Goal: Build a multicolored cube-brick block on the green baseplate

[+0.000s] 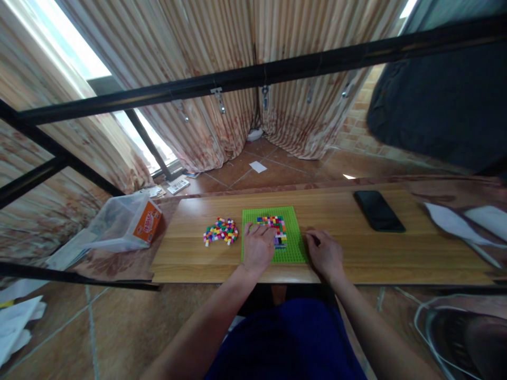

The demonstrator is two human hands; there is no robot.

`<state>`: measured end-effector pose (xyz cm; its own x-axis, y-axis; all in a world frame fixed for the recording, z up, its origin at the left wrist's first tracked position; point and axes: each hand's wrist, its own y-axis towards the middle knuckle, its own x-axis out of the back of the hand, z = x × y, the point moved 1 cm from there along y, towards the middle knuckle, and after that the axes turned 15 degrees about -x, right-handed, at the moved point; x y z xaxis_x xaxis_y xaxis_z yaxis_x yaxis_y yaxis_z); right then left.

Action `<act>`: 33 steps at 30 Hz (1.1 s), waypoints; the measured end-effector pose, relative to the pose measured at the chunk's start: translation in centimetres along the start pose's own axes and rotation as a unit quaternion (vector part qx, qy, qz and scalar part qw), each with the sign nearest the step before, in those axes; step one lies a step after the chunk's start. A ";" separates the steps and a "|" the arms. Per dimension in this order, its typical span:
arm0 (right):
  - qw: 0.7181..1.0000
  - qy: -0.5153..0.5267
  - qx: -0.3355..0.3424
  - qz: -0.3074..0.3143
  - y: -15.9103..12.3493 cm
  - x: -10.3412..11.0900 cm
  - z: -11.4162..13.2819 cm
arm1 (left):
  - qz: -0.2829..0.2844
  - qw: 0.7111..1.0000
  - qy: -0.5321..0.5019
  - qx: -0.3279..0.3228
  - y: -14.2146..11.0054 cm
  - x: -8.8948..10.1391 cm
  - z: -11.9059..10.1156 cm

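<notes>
A green studded baseplate [292,227] lies on the wooden board in front of me, with rows of small coloured toy bricks [280,224] fixed to its middle. My left hand [259,245] is over the left part of these bricks, its fingers bent down and close together. Whatever is under those fingertips is hidden. Just off the plate's right edge, my right hand [325,253] rests on the board, fingers curled in and thumb near the index finger; nothing shows in it. Left of the plate lies a loose pile of mixed-colour bricks [222,231].
A black phone [379,211] lies on the right of the wooden board [332,206]. At the left, a clear plastic box [119,219] with an orange label lies beside the board. A black metal bar [237,79] crosses beyond, before curtains [222,37]. White papers [455,221] are at the right.
</notes>
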<state>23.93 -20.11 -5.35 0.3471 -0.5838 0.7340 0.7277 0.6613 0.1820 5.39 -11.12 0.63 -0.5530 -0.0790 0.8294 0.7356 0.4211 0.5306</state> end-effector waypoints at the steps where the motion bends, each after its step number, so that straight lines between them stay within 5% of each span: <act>1: 1.000 0.002 0.001 0.000 0.0 0.0 0.0 | 0.001 1.000 0.003 -0.007 0.0 -0.1 0.0; 14: 1.000 -0.002 0.007 -0.007 -0.1 0.0 0.0 | 0.014 0.999 0.011 -0.042 0.1 0.1 -0.1; 21: 1.000 -0.003 0.010 -0.011 -0.2 0.0 -0.1 | -0.057 0.996 -0.005 0.075 -3.9 2.4 2.4; 28: 1.000 -0.004 0.011 -0.018 -0.1 -0.2 -0.5 | -0.064 0.981 0.007 0.184 -9.8 3.6 6.3; 33: 1.000 -0.012 0.019 -0.016 0.0 0.0 -0.5 | -0.030 0.975 0.027 0.220 -10.2 3.8 6.7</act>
<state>24.20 -20.35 -5.70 0.3093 -0.5931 0.7433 0.7154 0.6601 0.2290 -6.82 -9.71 -2.83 -0.5598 -0.1576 0.8135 0.4574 0.7599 0.4619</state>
